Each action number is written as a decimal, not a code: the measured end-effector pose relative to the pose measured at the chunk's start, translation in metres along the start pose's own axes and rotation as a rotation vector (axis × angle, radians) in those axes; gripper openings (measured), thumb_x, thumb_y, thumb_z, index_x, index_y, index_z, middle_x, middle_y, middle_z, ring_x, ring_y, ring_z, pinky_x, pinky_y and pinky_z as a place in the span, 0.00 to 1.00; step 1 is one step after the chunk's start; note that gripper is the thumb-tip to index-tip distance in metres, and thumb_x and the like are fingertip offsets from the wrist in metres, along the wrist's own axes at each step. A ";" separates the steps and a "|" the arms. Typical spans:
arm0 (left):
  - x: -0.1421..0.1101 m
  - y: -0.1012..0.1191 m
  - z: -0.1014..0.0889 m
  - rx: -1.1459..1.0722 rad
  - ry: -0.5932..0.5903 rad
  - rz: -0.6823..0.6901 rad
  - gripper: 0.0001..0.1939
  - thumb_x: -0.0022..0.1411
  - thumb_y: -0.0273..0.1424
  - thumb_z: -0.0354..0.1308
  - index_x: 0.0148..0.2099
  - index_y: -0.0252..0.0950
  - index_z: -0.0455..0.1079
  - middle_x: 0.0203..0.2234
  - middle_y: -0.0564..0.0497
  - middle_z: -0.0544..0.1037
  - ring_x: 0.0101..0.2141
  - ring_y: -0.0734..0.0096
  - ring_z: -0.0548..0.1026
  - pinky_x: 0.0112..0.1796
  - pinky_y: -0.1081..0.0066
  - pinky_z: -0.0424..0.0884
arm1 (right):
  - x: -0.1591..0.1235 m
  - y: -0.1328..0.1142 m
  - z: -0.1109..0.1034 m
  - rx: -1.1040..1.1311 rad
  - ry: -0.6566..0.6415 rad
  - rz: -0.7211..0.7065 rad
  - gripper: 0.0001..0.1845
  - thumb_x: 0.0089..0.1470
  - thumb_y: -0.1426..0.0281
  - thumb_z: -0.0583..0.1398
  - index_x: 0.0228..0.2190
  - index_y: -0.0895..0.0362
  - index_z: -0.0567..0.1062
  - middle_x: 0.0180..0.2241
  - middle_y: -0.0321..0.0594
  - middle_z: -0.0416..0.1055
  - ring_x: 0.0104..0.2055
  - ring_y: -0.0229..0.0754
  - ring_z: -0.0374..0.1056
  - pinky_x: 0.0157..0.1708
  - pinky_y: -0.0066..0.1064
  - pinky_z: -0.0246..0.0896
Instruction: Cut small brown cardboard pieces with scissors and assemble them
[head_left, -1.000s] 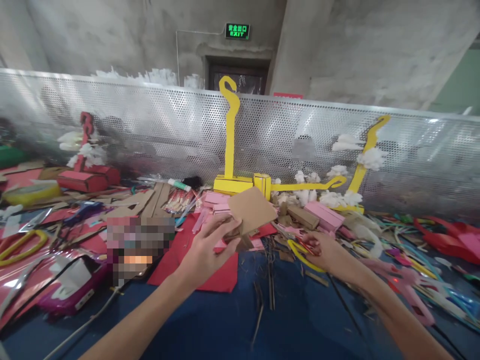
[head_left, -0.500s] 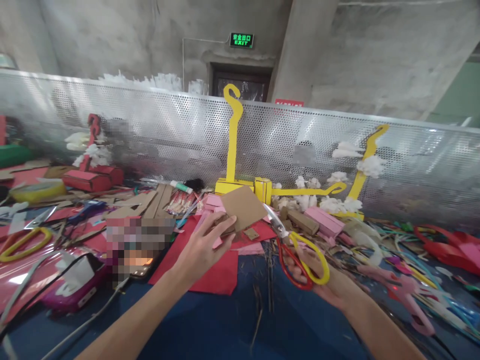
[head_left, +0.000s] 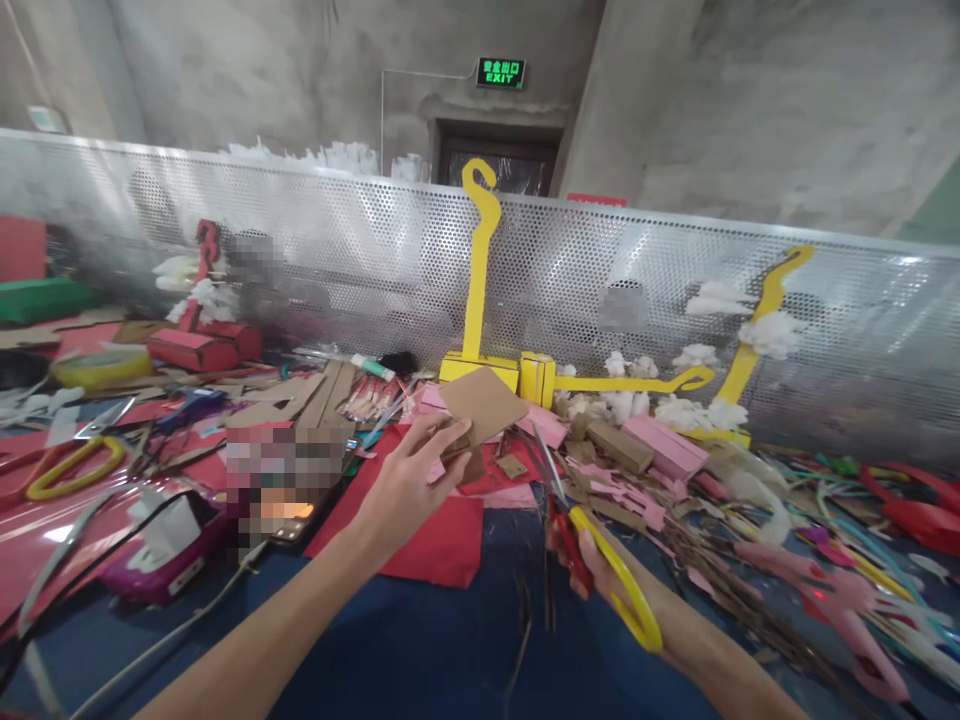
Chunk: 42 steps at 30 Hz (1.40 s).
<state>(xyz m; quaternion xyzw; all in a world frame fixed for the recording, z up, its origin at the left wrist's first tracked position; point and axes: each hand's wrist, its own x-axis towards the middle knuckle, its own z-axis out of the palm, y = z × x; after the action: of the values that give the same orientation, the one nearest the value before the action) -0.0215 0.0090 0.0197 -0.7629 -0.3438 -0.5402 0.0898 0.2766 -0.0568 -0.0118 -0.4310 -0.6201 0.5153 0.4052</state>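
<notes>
My left hand (head_left: 424,470) pinches a square piece of brown cardboard (head_left: 486,405) between thumb and fingers, holding it up above the table. To its right, my right hand (head_left: 600,560) grips scissors (head_left: 574,535) with one red and one yellow handle loop. The blades point up and away, just right of the cardboard and apart from it. Under my left hand lies a sheet of red paper (head_left: 420,550). A small cardboard scrap (head_left: 511,466) rests behind the scissor blades.
Yellow hook-shaped models (head_left: 474,290) stand before a perforated metal screen (head_left: 360,260). On the right are a pink glue gun (head_left: 817,590) and twigs. On the left are a phone (head_left: 292,520), a purple device (head_left: 161,560), another pair of scissors (head_left: 82,470) and tape (head_left: 101,366).
The scissors have turned in my right hand, so the loops now show more edge-on, and their tips sit slightly lower. The cardboard has tilted flatter in my left hand. The view has shifted slightly left.
</notes>
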 end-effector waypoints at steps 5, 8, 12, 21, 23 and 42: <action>-0.001 0.002 0.001 0.051 -0.018 0.091 0.19 0.70 0.28 0.59 0.62 0.40 0.67 0.54 0.42 0.73 0.53 0.60 0.77 0.50 0.55 0.81 | -0.007 -0.013 0.002 -0.061 -0.116 0.007 0.24 0.64 0.46 0.58 0.48 0.52 0.70 0.44 0.42 0.70 0.38 0.40 0.64 0.36 0.33 0.65; -0.003 0.006 0.003 0.083 -0.049 0.166 0.19 0.71 0.28 0.58 0.62 0.40 0.66 0.53 0.41 0.73 0.51 0.60 0.78 0.46 0.59 0.84 | -0.009 -0.024 0.013 -0.061 -0.128 0.015 0.24 0.60 0.45 0.61 0.43 0.53 0.70 0.42 0.41 0.70 0.36 0.39 0.64 0.36 0.32 0.65; -0.008 0.009 0.006 0.120 -0.128 0.215 0.21 0.71 0.28 0.57 0.64 0.39 0.64 0.54 0.41 0.73 0.52 0.59 0.78 0.43 0.62 0.85 | -0.008 -0.035 0.030 0.023 -0.071 0.053 0.30 0.53 0.40 0.64 0.38 0.53 0.68 0.38 0.39 0.69 0.34 0.38 0.64 0.31 0.29 0.64; -0.014 0.005 0.008 0.140 -0.149 0.243 0.22 0.71 0.27 0.58 0.65 0.40 0.63 0.55 0.41 0.74 0.55 0.59 0.76 0.48 0.59 0.84 | -0.003 -0.033 0.045 0.076 -0.059 0.083 0.35 0.51 0.37 0.62 0.38 0.55 0.67 0.32 0.37 0.71 0.28 0.36 0.68 0.26 0.28 0.62; -0.013 0.004 0.009 0.136 -0.148 0.235 0.22 0.70 0.28 0.58 0.65 0.40 0.63 0.56 0.42 0.74 0.55 0.60 0.76 0.48 0.59 0.84 | -0.004 -0.032 0.046 0.097 -0.045 0.096 0.36 0.49 0.36 0.63 0.38 0.55 0.66 0.32 0.38 0.73 0.28 0.36 0.69 0.26 0.28 0.62; -0.011 0.007 0.007 0.143 -0.131 0.238 0.22 0.70 0.27 0.59 0.64 0.40 0.64 0.55 0.42 0.73 0.55 0.60 0.76 0.50 0.59 0.83 | 0.009 -0.006 0.042 0.112 -0.105 0.048 0.35 0.49 0.35 0.62 0.35 0.52 0.62 0.24 0.33 0.71 0.19 0.35 0.65 0.19 0.28 0.58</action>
<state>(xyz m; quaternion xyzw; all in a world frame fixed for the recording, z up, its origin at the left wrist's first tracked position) -0.0136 0.0021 0.0086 -0.8235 -0.2936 -0.4489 0.1849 0.2331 -0.0614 -0.0110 -0.3947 -0.6001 0.5808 0.3830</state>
